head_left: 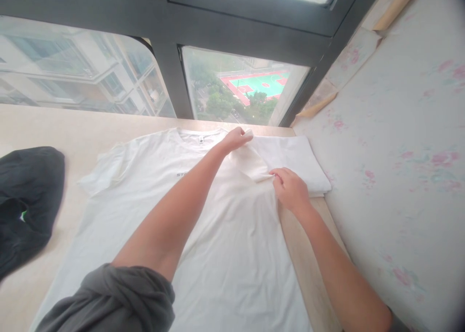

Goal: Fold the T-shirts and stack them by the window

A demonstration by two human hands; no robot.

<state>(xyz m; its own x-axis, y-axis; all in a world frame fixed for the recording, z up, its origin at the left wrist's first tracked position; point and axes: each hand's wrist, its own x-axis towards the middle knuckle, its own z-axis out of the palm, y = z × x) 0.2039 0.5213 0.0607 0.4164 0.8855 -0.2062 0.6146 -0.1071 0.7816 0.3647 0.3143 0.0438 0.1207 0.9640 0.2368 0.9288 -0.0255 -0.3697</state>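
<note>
A white T-shirt (232, 235) lies spread out with its collar towards the window and dark lettering on the chest, partly hidden by my left forearm. My left hand (235, 139) is closed on the shirt's fabric near the right-hand shoulder. Lower and to the right, my right hand (289, 189) pinches the edge of the same sleeve, which is turned inwards over the shirt. Beneath and beyond that sleeve rests a folded white cloth (296, 160), close to the wall. The other sleeve (109, 169) lies out flat on the left.
A black garment (31, 206) lies at the left on the pale sill-like surface (78, 128). Dark window frames (165, 55) rise along the far edge. A flower-patterned wall (403, 177) closes off the right side, its covering peeling near the window.
</note>
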